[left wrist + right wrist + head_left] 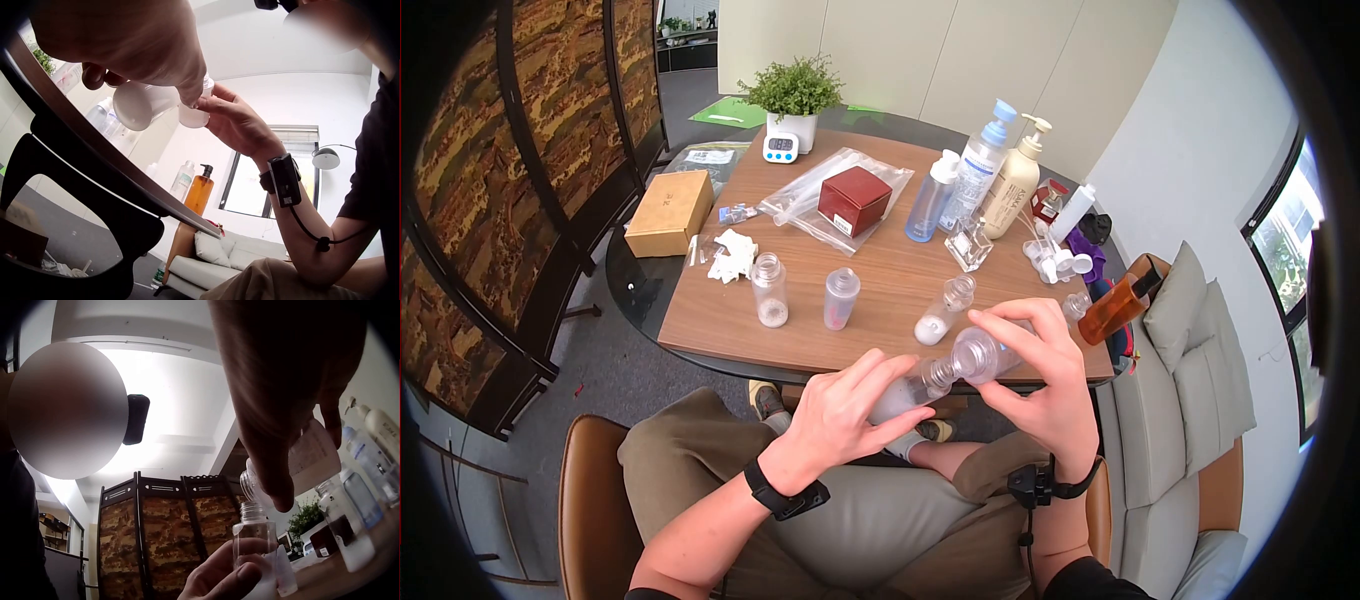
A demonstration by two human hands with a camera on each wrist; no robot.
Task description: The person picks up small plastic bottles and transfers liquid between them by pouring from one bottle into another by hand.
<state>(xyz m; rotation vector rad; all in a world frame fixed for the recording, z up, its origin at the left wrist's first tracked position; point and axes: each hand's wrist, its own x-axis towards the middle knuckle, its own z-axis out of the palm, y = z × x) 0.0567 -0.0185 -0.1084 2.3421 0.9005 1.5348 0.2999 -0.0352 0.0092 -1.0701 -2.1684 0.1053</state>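
Note:
Above the near table edge, my left hand (832,412) grips a clear small-necked bottle (254,532) with whitish contents low inside. My right hand (1048,385) holds a second clear bottle (314,457), tipped on its side. Its open mouth meets the threaded neck of the left bottle in the right wrist view. Three more uncapped bottles stand on the wooden table: one with white foam-like residue (771,305), a frosted one with a reddish bit (840,300), and a leaning-looking one with white contents (940,318).
Pump bottles (1012,185) and a glass perfume bottle (968,246) stand at the back right. An amber bottle (1112,310) is at the right edge. A red box (853,200), crumpled tissue (733,256), timer (780,148) and potted plant (792,90) occupy the left and back.

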